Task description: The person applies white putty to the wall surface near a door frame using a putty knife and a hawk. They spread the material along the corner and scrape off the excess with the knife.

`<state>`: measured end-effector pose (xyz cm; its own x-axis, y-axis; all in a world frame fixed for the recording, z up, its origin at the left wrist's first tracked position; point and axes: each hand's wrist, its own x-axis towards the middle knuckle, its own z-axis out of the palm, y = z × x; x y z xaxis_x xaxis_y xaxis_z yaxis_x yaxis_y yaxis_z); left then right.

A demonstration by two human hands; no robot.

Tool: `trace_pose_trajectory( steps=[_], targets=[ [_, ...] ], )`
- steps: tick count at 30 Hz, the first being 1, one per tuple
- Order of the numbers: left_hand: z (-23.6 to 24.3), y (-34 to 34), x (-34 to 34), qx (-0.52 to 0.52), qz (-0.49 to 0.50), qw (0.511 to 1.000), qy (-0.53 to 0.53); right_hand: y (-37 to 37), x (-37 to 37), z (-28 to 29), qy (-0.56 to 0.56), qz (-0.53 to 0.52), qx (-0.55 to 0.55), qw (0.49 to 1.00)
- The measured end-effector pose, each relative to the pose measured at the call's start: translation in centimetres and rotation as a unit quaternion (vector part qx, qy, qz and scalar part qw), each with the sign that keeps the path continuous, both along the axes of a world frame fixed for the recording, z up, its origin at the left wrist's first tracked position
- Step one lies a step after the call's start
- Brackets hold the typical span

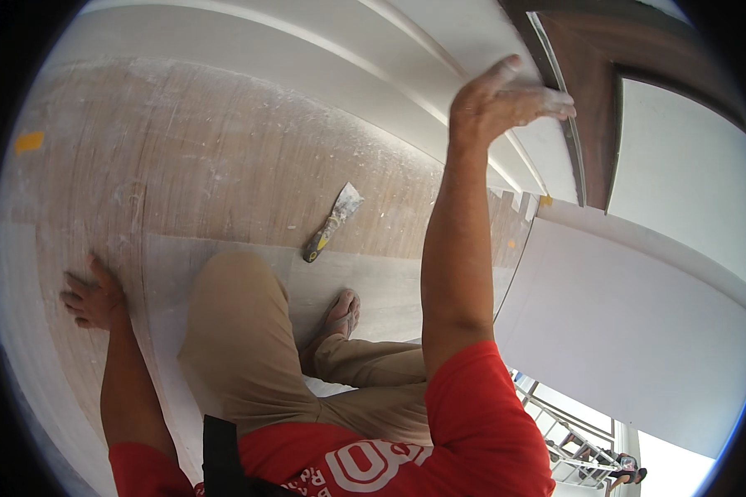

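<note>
My left hand (95,296) rests on the dusty wood-look floor (249,157), fingers spread, holding nothing. My right hand (506,103), whitened with powder, is raised beside the dark wooden frame (584,58). Its thumb stands apart from the stretched fingers and nothing shows in it; whether the fingertips touch the frame's edge I cannot tell. A putty knife (334,222) with a black and yellow handle lies on the floor between my hands, white residue on its blade. Behind the right hand runs a pale wall with raised moulding strips (406,103).
My bent knee (240,323) and sandalled foot (340,315) are near the putty knife. White powder and crumbs lie along the wall's foot. A broad pale panel (630,315) stands at the right. Farther off are a metal ladder (568,439) and another person (626,468). Orange tape (30,142) marks the far left.
</note>
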<state>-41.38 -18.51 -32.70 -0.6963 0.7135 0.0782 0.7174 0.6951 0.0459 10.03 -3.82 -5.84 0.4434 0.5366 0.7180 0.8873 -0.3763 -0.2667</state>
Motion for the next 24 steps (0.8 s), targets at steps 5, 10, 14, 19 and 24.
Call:
trace_pose_trajectory(
  steps=[5, 10, 14, 19, 24],
  targets=[
    [-0.1, 0.0, -0.1, -0.014, 0.002, 1.0, -0.007, -1.9, 4.3, -0.2, -0.045, -0.062, -0.066, 0.995],
    [0.0, -0.3, 0.1, 0.009, -0.024, 1.0, 0.009, -1.0, 4.3, -0.3, -0.004, -0.045, -0.011, 0.999],
    [0.4, -0.2, 0.0, -0.013, 0.001, 1.0, 0.013, -1.0, 1.2, -1.7, -0.106, 0.005, -0.091, 0.99],
    [-0.1, -0.5, -0.4, 0.0, -0.01, 1.0, 0.01, -3.7, 6.4, 0.2, 0.065, -0.092, -0.004, 0.994],
    [-0.9, -0.2, -0.8, -0.014, 0.002, 0.997, 0.071, -1.7, 1.0, -0.7, -0.099, 0.035, -0.08, 0.991]
  ],
)
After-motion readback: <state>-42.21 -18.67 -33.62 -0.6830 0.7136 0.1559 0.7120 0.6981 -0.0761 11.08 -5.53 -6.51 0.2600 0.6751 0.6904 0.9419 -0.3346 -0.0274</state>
